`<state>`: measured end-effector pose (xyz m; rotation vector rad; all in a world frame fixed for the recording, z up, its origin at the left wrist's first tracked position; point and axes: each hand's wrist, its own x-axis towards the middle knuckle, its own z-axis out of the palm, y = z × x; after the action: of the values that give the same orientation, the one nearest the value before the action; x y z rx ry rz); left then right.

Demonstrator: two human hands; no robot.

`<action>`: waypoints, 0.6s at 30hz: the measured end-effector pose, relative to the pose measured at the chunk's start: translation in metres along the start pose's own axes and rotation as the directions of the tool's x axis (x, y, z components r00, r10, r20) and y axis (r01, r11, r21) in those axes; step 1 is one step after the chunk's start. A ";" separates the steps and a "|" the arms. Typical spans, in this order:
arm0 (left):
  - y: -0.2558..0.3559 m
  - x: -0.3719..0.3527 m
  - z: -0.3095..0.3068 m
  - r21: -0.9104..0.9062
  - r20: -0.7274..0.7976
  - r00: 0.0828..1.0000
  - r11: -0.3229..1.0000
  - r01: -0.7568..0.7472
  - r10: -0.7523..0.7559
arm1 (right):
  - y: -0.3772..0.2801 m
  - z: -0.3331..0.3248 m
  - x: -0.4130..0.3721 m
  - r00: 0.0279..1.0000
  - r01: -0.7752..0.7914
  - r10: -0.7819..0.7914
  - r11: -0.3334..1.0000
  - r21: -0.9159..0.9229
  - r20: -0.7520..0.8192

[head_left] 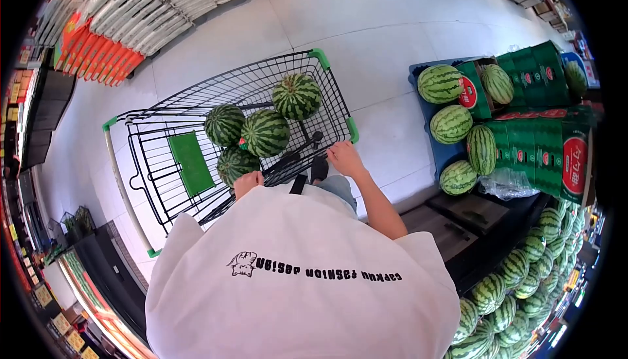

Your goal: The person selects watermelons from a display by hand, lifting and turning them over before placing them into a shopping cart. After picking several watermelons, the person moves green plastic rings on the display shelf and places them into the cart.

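A wire shopping cart (216,94) with green corners and a green panel stands in front of me. Several dark-striped watermelons (266,133) lie in it. My left hand (248,183) is closed at the cart's near side rim, just below the nearest watermelon (237,165); its fingertips are partly hidden. Over the near front corner of the cart, my right hand (345,158) has its fingers curled in around the rim. My white shirt covers the lower middle of the view.
Paler watermelons (451,124) rest on a blue pallet (428,133) at right, beside green cartons (533,150). A large watermelon pile (517,280) fills the lower right. Bagged goods (140,6) are stacked at upper left. Dark shelving (55,97) lines the left.
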<state>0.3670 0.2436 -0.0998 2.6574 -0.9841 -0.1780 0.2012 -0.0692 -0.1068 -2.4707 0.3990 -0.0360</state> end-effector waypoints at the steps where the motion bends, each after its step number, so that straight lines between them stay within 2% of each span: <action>1: 0.002 0.001 -0.002 0.002 -0.006 1.000 1.000 -0.001 0.001 | -0.001 -0.001 0.002 1.000 -0.022 0.022 1.000 -0.015 0.008; 3: 0.000 -0.003 0.000 0.007 -0.003 1.000 1.000 -0.003 0.003 | -0.006 0.001 -0.003 0.996 -0.079 0.080 0.996 -0.032 0.043; 6: -0.005 -0.006 -0.003 -0.108 0.010 1.000 0.994 -0.001 0.002 | -0.020 0.011 -0.016 0.980 -0.086 0.079 0.996 -0.029 -0.183; 7: -0.003 -0.005 -0.008 -0.096 0.106 0.993 0.994 0.060 -0.049 | -0.024 0.016 -0.022 0.972 -0.096 0.088 0.995 -0.026 -0.218; 10: -0.016 -0.006 0.000 -0.205 0.194 0.981 0.979 0.021 0.019 | -0.037 0.028 -0.038 0.941 -0.132 0.121 0.991 -0.015 -0.317; 11: -0.021 -0.006 0.001 -0.235 0.315 0.949 0.970 0.059 0.019 | -0.043 0.033 -0.046 0.932 -0.151 0.140 0.988 -0.007 -0.333; 12: -0.023 -0.006 0.003 -0.340 0.367 0.929 0.937 0.082 0.051 | -0.049 0.036 -0.054 0.923 -0.173 0.162 0.985 0.000 -0.350; 14: -0.029 -0.005 0.004 -0.522 0.465 0.875 0.841 0.145 0.138 | -0.062 0.047 -0.074 0.902 -0.269 0.280 0.960 0.078 -0.328; 16: -0.039 -0.004 0.017 -0.699 0.551 0.767 0.684 0.210 0.328 | -0.085 0.058 -0.097 0.843 -0.397 0.424 0.906 0.149 -0.332; 17: -0.043 -0.006 0.016 -0.719 0.500 0.738 0.692 0.062 0.453 | -0.089 0.068 -0.112 0.776 -0.524 0.600 0.785 0.329 -0.194; 18: -0.035 -0.006 0.002 -0.733 0.446 0.685 0.674 -0.090 0.576 | -0.090 0.083 -0.130 0.759 -0.584 0.630 0.770 0.258 -0.163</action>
<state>0.3841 0.2722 -0.1128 1.6652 -1.3021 -1.1999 0.1124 0.0855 -0.1112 -2.0363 1.2391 -0.0993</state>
